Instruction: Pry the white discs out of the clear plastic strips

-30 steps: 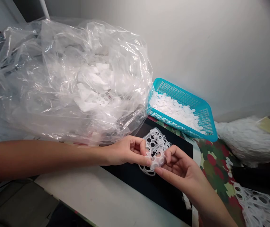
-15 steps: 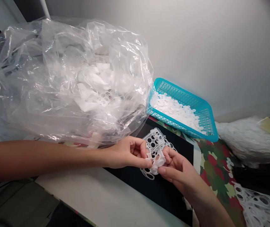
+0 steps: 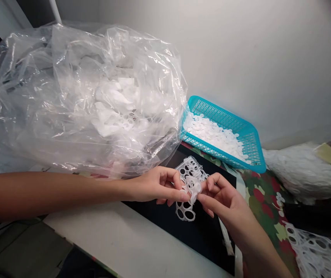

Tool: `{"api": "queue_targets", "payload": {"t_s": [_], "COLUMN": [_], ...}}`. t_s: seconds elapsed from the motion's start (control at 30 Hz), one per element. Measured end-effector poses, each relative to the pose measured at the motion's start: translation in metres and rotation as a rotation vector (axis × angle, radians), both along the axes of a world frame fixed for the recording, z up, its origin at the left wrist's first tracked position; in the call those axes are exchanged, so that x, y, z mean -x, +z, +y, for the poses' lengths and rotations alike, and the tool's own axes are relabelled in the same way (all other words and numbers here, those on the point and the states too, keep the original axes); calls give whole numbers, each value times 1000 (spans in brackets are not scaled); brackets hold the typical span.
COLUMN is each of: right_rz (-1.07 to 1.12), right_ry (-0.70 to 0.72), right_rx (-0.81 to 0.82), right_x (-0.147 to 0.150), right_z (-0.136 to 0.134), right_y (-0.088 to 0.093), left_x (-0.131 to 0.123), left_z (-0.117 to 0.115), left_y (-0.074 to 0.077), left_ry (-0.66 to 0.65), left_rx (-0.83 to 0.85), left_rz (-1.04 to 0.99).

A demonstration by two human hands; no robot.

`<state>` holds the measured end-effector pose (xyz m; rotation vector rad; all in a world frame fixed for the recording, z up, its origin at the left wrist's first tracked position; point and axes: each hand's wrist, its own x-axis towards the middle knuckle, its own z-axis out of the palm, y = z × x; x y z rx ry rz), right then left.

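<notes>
My right fingers (image 3: 210,201) have crept up-frame, pinching white plastic (image 3: 195,189) with my left fingers (image 3: 178,194). Probably separating bits; next needs steady grip.

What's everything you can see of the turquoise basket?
The turquoise basket is rectangular with rounded corners and slotted walls, and looks like plastic. It stands upright, diagonal in view, before the pale wall. Small white discs fill part of it. The clear bag overlaps its left end in view; contact is unclear. Neither the left hand nor the right hand touches it.
</notes>
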<state>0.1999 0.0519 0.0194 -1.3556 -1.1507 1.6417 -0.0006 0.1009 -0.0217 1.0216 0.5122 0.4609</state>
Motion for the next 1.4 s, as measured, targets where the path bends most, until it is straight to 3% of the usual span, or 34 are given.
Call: {"api": "queue_targets", "payload": {"t_s": [0.3,0.57,1.2,1.4], "right_rz": [-111,106,273,178], "right_ry": [39,142,152,110], "right_rx": [-13,205,301,228], "right_x": [8,3,-3,0], "right_z": [-10,-3,4,2], "right_y": [9,5,-7,-2], "left_x": [0,1,-1,0], "left_z": [-1,2,1,1], "left_y": [-2,1,-8,-5], "left_ry": [-11,-108,-165,-104], "left_rx": [37,149,306,187], "left_rz": [16,-8,-156,-149]}}
